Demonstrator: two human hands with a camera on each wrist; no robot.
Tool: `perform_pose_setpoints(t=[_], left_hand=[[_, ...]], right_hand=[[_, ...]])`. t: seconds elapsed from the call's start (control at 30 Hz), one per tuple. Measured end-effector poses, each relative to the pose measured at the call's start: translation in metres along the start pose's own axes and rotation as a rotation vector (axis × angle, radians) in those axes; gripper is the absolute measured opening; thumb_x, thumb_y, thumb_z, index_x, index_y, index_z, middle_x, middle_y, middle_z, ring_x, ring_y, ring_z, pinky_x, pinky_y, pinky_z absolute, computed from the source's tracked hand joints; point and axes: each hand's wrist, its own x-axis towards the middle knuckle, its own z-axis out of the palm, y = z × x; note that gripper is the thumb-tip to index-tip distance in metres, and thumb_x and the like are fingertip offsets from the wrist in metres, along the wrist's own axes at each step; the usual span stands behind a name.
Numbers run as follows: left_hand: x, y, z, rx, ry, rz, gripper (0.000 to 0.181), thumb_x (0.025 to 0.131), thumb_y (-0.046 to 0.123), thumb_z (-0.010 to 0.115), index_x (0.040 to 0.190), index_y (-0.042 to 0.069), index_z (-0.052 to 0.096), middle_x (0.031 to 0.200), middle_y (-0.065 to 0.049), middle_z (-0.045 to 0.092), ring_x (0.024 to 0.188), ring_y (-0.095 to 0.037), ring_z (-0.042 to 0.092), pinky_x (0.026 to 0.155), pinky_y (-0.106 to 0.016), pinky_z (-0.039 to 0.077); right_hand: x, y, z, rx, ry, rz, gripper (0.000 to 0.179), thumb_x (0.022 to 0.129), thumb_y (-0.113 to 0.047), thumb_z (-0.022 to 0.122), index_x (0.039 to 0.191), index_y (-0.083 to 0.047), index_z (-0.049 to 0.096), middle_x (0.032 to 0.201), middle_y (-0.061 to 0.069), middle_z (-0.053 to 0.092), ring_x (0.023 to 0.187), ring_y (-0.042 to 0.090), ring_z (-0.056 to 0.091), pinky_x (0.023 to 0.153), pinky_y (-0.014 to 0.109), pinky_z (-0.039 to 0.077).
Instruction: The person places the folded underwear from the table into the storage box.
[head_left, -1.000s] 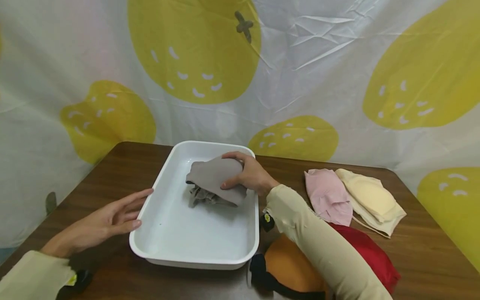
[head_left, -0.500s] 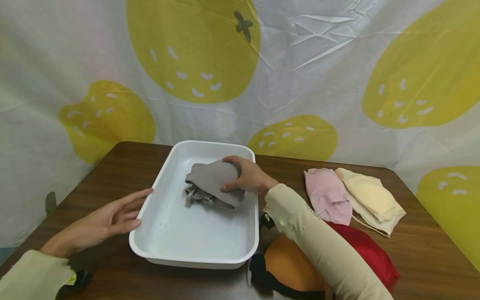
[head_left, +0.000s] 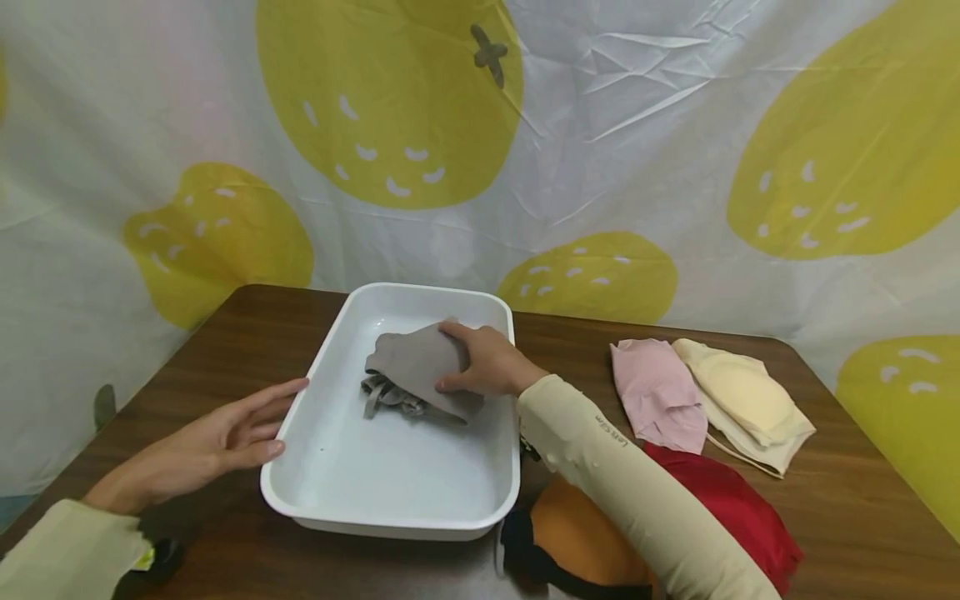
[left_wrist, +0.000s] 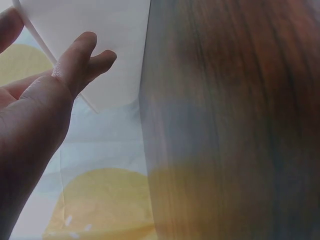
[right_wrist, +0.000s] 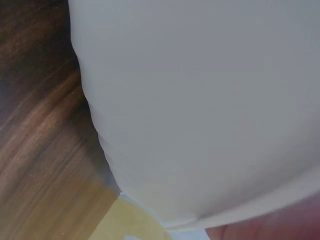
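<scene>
A folded grey bra [head_left: 420,365] with bunched straps lies inside the white tray [head_left: 360,492], towards its right side. My right hand [head_left: 487,362] holds its right end, thumb on the near side and fingers on the far side. My left hand [head_left: 202,442] touches the tray's left rim with extended fingers and thumb. In the left wrist view, the left hand [left_wrist: 45,95] spreads its fingers against the tray's pale outer wall [left_wrist: 115,30]. A pale surface fills most of the right wrist view, so the right hand's grip is hidden there.
Right of the tray on the brown table [head_left: 862,500] lie a pink folded garment [head_left: 656,392] and a cream bra [head_left: 742,400]. Nearer, a red garment [head_left: 727,508] and an orange one [head_left: 585,533] with a black band lie partly under the right sleeve. A lemon-print curtain [head_left: 600,167] hangs behind.
My right hand has moved slightly left and lower with the grey bra, which now sits lower in the tray. The left hand stays at the rim.
</scene>
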Motion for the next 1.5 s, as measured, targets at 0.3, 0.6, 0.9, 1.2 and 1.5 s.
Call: perform_pose_setpoints(t=[0.3,0.6,0.9,1.2,1.5], left_hand=[[0.002,0.000,0.001,0.016,0.009,-0.010,0.072,0.102,0.001,0.051,0.161,0.007,0.012,0.156,0.011,0.037,0.133,0.007,0.049,0.098,-0.021,0.053],[0.003,0.001,0.002,0.052,0.024,-0.025,0.071,0.102,0.003,0.052,0.162,0.009,0.014,0.162,-0.029,0.019,0.132,0.009,0.049,0.097,-0.020,0.053],[0.003,0.000,0.001,0.018,0.013,-0.018,0.071,0.103,0.002,0.051,0.162,0.008,0.012,0.158,0.005,0.035,0.133,0.006,0.049,0.098,-0.021,0.053],[0.002,0.001,0.001,0.034,0.022,-0.022,0.070,0.102,0.002,0.051,0.162,0.009,0.013,0.162,-0.010,0.031,0.133,0.007,0.049,0.098,-0.021,0.053],[0.003,0.002,0.002,0.044,0.036,-0.046,0.071,0.102,0.005,0.053,0.162,0.010,0.015,0.162,-0.031,0.018,0.130,0.010,0.050,0.097,-0.019,0.052]], right_hand=[[0.000,-0.002,0.003,-0.060,-0.012,0.040,0.083,0.085,-0.033,0.080,0.154,-0.012,0.039,0.140,0.018,0.059,0.133,0.033,0.052,0.113,0.043,0.043],[-0.001,-0.003,-0.001,-0.102,-0.001,0.019,0.085,0.084,-0.036,0.080,0.154,-0.008,0.039,0.143,0.020,0.058,0.135,0.035,0.052,0.114,0.044,0.043],[-0.010,-0.008,-0.014,-0.051,0.010,-0.020,0.085,0.087,-0.033,0.078,0.156,-0.009,0.035,0.148,0.019,0.054,0.138,0.033,0.050,0.116,0.044,0.041],[-0.018,-0.010,-0.025,0.013,0.007,-0.025,0.086,0.087,-0.036,0.077,0.157,-0.013,0.033,0.157,0.012,0.045,0.144,0.029,0.045,0.119,0.044,0.038],[-0.042,-0.002,-0.041,0.173,0.009,-0.003,0.084,0.088,-0.033,0.077,0.158,-0.019,0.032,0.156,0.015,0.044,0.135,0.040,0.054,0.107,0.049,0.050]])
